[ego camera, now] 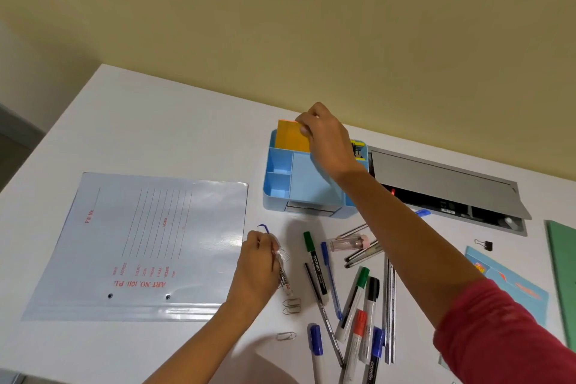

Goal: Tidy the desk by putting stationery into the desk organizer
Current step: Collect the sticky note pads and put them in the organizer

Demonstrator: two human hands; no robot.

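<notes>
A light blue desk organizer stands near the desk's back edge. My right hand pinches the top of an orange sticky-note pad that stands upright in the organizer's back left compartment. My left hand rests on the desk and holds a paper clip and a thin pen. Several markers and pens lie scattered on the desk at the front right. Loose paper clips lie beside my left wrist.
A pale blue file folder lies flat at the left. A grey cable tray with an open lid is set in the desk right of the organizer. A black binder clip, a blue card and a green folder lie at the far right.
</notes>
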